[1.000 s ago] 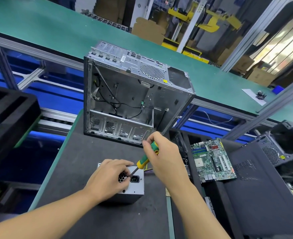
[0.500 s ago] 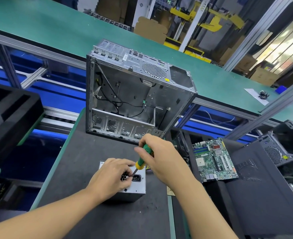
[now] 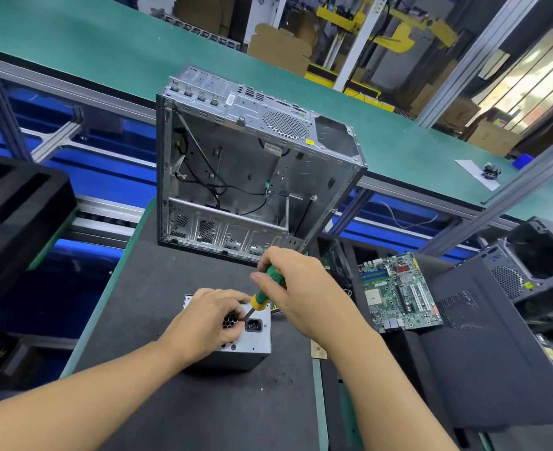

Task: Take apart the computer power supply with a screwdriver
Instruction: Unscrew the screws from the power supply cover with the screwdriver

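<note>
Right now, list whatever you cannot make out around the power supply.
- Head view: screwdriver tip and its screw, behind fingers of the left hand.
- Head view: left part of the power supply, under that hand.
- Head view: handle's end, wrapped in the right hand.
- Head view: dark item on the far paper, too small to name.

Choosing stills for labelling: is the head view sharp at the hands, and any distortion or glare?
Head view: left hand, right hand, screwdriver and power supply are sharp; wide-angle skews the aluminium frame; bright panes top right are blown out.
</note>
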Motion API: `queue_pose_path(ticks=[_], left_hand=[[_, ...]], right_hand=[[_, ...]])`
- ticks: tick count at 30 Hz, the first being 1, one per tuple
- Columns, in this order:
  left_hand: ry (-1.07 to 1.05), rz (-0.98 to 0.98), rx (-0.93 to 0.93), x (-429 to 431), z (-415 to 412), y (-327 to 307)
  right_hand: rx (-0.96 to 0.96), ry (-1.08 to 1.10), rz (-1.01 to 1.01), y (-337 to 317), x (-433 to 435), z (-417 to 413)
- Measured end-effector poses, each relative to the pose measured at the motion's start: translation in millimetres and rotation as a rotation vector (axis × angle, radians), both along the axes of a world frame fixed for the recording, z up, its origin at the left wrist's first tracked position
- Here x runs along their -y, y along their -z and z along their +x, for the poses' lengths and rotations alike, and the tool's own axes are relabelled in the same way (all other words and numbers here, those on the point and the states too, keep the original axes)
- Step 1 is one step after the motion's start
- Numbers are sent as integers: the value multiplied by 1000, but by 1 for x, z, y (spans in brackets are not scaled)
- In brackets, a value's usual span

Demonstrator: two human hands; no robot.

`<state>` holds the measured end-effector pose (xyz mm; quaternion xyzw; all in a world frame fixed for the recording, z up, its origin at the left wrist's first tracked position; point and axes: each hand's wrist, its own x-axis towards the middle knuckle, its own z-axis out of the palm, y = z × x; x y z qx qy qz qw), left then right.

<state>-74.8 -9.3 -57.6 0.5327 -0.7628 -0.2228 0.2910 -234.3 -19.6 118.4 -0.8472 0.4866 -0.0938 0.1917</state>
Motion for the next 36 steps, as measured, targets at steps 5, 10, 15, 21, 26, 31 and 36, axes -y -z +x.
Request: queue_pose_path(ticks=[5, 10, 15, 21, 26, 31, 36], left_hand=[[-27, 11, -50, -3, -2, 5], [-32, 10, -33, -1, 1, 1], [-43, -25, -13, -3, -2, -1], [-22, -16, -3, -4, -1, 3], [-27, 14, 15, -4, -4, 7], [-5, -33, 1, -7, -3, -1], [7, -52, 21, -6, -4, 1]], right_hand=[[-42, 43, -4, -4, -1, 3], [-9, 60, -17, -3, -6, 4], [-3, 67, -15, -4, -10, 4], [-12, 77, -16, -4, -14, 5], [-134, 169, -76, -4, -10, 9], [-107, 126, -36, -3, -12, 16], [-105, 83, 16, -4, -9, 10]])
